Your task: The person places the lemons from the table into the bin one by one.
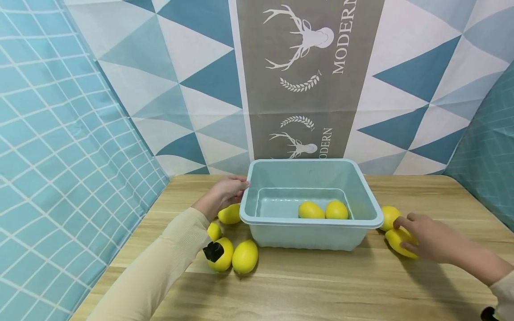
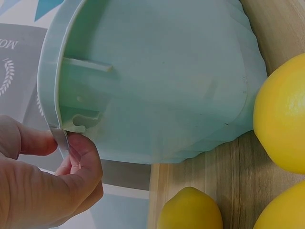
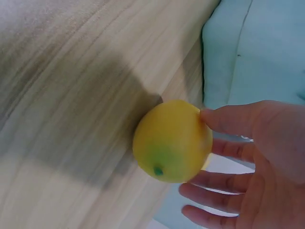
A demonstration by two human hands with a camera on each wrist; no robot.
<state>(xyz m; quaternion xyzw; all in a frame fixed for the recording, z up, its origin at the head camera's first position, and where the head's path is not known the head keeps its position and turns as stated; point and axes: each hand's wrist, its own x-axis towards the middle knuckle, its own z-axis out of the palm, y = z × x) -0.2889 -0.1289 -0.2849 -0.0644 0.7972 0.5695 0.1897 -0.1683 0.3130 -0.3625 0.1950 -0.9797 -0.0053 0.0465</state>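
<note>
In the head view a pale blue-green plastic bin point(image 1: 309, 236) stands mid-table, with two yellow lemons point(image 1: 311, 210) on its floor. My left hand point(image 1: 227, 191) pinches the bin's left rim between thumb and fingers, which the left wrist view shows up close point(image 2: 62, 176). To the right of the bin, my right hand point(image 1: 431, 236) holds a lemon point(image 1: 399, 242) between thumb and fingers. In the right wrist view this lemon point(image 3: 171, 143) shows a greenish end, and the thumb presses its side. Another lemon point(image 1: 388, 217) lies just behind it, close to the bin.
Several lemons point(image 1: 245, 257) lie left of the bin on the wooden table point(image 1: 305, 290), some partly hidden by the left sleeve point(image 1: 160, 258). A patterned cloth point(image 1: 209, 67) hangs behind the table, with blue checked cloth point(image 1: 52, 156) on the left.
</note>
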